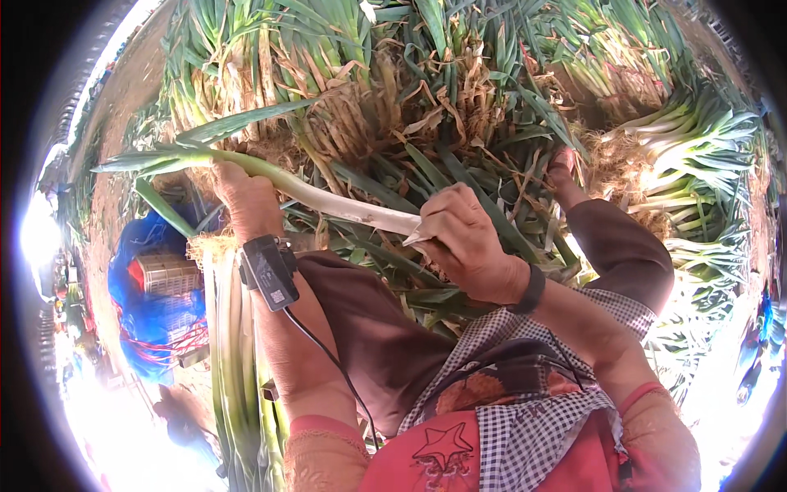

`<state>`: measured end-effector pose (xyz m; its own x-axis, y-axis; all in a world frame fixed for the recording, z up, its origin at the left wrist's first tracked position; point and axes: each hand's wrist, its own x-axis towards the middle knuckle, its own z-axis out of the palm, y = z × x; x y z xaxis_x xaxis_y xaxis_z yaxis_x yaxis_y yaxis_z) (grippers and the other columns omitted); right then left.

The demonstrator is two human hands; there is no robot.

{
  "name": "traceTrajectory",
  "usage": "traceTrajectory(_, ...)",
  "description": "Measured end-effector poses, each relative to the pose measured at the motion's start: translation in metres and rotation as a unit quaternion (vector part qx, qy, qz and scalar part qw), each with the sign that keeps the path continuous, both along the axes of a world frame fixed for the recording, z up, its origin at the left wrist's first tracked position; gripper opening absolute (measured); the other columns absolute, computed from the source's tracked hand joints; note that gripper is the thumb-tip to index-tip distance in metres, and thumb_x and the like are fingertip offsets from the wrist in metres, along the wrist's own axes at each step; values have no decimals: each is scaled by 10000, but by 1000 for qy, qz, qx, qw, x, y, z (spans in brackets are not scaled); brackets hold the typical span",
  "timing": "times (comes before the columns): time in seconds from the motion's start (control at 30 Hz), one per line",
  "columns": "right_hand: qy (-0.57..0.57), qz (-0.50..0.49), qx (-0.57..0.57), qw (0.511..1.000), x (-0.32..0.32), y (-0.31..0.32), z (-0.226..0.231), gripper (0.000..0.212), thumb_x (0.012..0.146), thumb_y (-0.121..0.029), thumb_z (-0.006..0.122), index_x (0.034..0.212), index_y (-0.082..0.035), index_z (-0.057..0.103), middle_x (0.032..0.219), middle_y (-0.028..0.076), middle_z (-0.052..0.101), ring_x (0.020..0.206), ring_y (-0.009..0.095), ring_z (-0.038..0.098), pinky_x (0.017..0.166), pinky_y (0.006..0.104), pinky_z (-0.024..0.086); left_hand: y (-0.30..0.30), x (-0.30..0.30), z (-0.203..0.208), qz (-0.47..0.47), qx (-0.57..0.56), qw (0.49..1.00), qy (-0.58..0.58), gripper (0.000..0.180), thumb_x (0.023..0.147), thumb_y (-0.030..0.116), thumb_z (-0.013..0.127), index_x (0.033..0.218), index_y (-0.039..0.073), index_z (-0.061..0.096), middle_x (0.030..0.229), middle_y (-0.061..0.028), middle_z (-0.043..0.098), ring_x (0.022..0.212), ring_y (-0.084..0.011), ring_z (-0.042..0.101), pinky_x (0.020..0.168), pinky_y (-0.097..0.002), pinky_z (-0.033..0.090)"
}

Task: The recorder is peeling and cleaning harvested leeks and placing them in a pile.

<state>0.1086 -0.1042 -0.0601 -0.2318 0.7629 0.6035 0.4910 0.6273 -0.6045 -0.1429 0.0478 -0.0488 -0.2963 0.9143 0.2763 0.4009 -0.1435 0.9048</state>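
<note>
A long leek (332,201) stretches across in front of me, its green leaves to the left and its white shaft to the right. My left hand (246,197) is closed around it just below the leaves. At the white end, the fingers of my right hand (463,238) are closed on it, with a pale pointed flap of skin sticking out beside them. The root end is hidden behind the right hand. Trimmed leaves (377,189) lie beneath the leek.
Upright leeks with dry outer leaves (352,107) stand along the far side. Cleaner leeks (689,156) are piled at the right, and more (234,353) lie beside my left forearm. At the left, blue plastic netting (131,262) surrounds a light crate (170,275).
</note>
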Motion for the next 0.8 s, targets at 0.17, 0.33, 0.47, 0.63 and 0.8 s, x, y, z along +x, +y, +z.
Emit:
traceTrajectory(0.17,483,120,-197,844,-6,4,13,149,860,27,645,878,-73,536,936,60,527,967,183,595,868,367,482,27,-7,1,-40,17,891,-453,169,965,63,541,1111,-1,485,896,-104,530,772,-193,555,718,-311,519)
traceTrajectory(0.33,598,230,-275,717,10,-20,32,146,900,18,616,885,-73,504,965,38,523,894,127,595,919,342,473,40,-8,1,-84,76,807,-580,161,939,15,575,1060,-7,470,841,-82,519,705,-162,530,587,-264,509)
traceTrajectory(0.47,225,233,-368,872,78,-64,9,102,919,-3,587,963,-54,510,1039,80,545,961,216,621,906,386,479,43,-42,11,-100,109,816,-558,195,913,25,615,1060,21,487,825,-65,507,677,-140,508,554,-230,501)
traceTrajectory(0.63,-176,-17,-196,964,85,-53,-4,272,847,-23,618,1101,23,533,1062,169,587,1036,326,604,910,445,480,41,-18,4,-36,173,864,-471,263,871,12,614,1102,57,496,848,-72,538,679,-157,526,563,-267,496)
traceTrajectory(0.8,-80,-72,8,994,-27,28,57,417,815,-49,591,1209,62,512,1118,210,591,1027,359,593,879,437,483,37,19,7,50,176,906,-381,479,888,114,650,1310,81,425,933,-70,556,725,-161,539,626,-322,497)
